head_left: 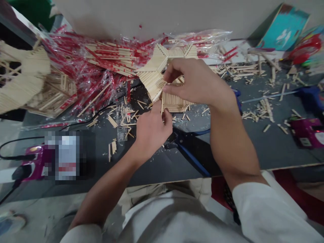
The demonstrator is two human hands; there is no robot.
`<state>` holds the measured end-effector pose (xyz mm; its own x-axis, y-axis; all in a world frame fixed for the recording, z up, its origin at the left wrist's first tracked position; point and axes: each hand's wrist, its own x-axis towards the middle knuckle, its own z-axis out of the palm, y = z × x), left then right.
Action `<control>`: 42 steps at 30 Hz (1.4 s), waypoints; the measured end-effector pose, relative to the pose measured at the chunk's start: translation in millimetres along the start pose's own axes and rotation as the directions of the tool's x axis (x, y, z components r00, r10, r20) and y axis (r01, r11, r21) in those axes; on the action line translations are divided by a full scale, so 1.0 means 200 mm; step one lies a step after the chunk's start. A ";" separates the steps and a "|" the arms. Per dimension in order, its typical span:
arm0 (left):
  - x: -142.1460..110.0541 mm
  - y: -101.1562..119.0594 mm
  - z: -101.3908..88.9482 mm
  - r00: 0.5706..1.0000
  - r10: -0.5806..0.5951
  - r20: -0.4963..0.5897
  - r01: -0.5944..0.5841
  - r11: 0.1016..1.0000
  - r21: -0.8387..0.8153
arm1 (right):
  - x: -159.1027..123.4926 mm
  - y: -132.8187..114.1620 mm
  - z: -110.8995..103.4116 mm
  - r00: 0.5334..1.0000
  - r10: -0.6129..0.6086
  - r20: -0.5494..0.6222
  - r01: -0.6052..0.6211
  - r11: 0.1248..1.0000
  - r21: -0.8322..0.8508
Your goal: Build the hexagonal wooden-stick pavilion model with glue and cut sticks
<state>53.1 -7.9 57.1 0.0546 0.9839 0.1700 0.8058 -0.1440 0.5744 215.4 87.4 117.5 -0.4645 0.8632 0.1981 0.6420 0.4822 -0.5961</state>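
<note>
Stick structure [151, 80] on dark tabletop [152, 170]: close rows laid, gap open near middle, looks part-built! Right hand [193, 79], fingertips nearly meeting; left hand [153, 126] curled at near edge; can't tell if either grips. Loose sticks [112, 60] lie alongside.

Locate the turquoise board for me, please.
In the head view, the turquoise board is at the upper right, by the pale wall, beside a red object, right of your right hand.
</note>
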 end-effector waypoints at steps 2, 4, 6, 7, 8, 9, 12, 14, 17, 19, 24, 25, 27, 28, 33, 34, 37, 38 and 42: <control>0.00 0.02 0.00 1.000 0.004 -0.010 -0.003 0.994 0.112 | 0.00 0.00 0.00 1.000 0.003 0.005 -0.003 1.000 0.009; 0.00 0.04 -0.01 1.000 -0.005 -0.007 0.006 0.987 0.160 | 0.00 -0.01 0.00 1.000 0.011 0.004 -0.011 1.000 0.015; 0.01 0.06 -0.02 1.000 -0.022 0.004 0.021 0.983 0.180 | 0.00 -0.01 0.00 1.000 0.016 0.001 -0.016 1.000 0.019; 0.02 0.07 -0.02 0.999 -0.030 0.012 0.027 0.981 0.190 | 0.00 -0.01 0.00 1.000 0.018 0.000 -0.018 1.000 0.019; 0.02 0.07 -0.03 0.999 -0.038 0.017 0.034 0.978 0.204 | 0.00 -0.01 0.00 1.000 0.019 0.001 -0.019 1.000 0.018; 0.02 0.08 -0.03 0.999 -0.044 0.022 0.038 0.975 0.219 | 0.00 0.00 0.00 1.000 0.020 0.002 -0.020 1.000 0.017; 0.04 0.11 -0.05 0.998 -0.059 0.008 0.055 0.962 0.267 | 0.01 0.00 0.00 1.000 0.022 0.005 -0.022 1.000 0.022; 0.05 0.13 -0.05 0.997 -0.077 0.005 0.072 0.957 0.280 | 0.01 0.00 0.00 1.000 0.022 0.007 -0.022 0.999 0.029; 0.06 0.15 -0.06 0.995 -0.094 0.017 0.085 0.955 0.284 | 0.01 0.00 0.00 1.000 0.016 0.005 -0.017 0.999 0.029; 0.06 0.16 -0.05 0.995 -0.098 0.008 0.092 0.956 0.277 | 0.01 0.00 0.01 1.000 0.015 0.002 -0.015 1.000 0.022; 0.07 0.17 -0.05 0.993 -0.114 -0.036 0.119 0.960 0.255 | 0.01 -0.01 0.00 1.000 0.023 -0.001 -0.023 1.000 0.014; 0.07 0.18 -0.05 0.992 -0.119 -0.035 0.124 0.958 0.257 | 0.01 -0.01 0.00 1.000 0.023 -0.002 -0.023 1.000 0.014; 0.07 0.18 -0.05 0.991 -0.131 -0.028 0.134 0.956 0.261 | 0.01 -0.01 0.01 1.000 0.020 -0.004 -0.020 1.000 0.010; 0.07 0.18 -0.05 0.991 -0.134 -0.026 0.136 0.955 0.262 | 0.01 -0.01 0.01 1.000 0.020 -0.007 -0.020 1.000 0.005; 0.07 0.17 -0.05 0.992 -0.116 -0.050 0.125 0.960 0.251 | 0.01 0.01 0.02 1.000 0.015 -0.025 -0.015 1.000 -0.018; 0.07 0.17 -0.04 0.992 -0.111 -0.058 0.122 0.962 0.246 | 0.01 0.02 0.02 1.000 0.014 -0.025 -0.014 1.000 -0.018; 0.08 0.16 -0.04 0.991 -0.120 -0.060 0.131 0.963 0.234 | 0.01 0.02 0.02 0.999 0.020 -0.030 -0.020 1.000 -0.010; 0.08 0.16 -0.03 0.990 -0.133 -0.053 0.142 0.962 0.233 | 0.01 0.02 0.02 0.999 0.023 -0.028 -0.023 1.000 -0.007; 0.07 0.16 -0.05 0.987 -0.156 -0.038 0.161 0.951 0.263 | 0.00 0.01 0.01 0.999 0.029 -0.018 -0.029 0.999 -0.014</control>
<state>73.9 1.3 85.7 -0.0947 0.9895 0.1088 0.9304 0.0491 0.3632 215.2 88.8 115.2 -0.4344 0.8794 0.1948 0.6637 0.4588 -0.5908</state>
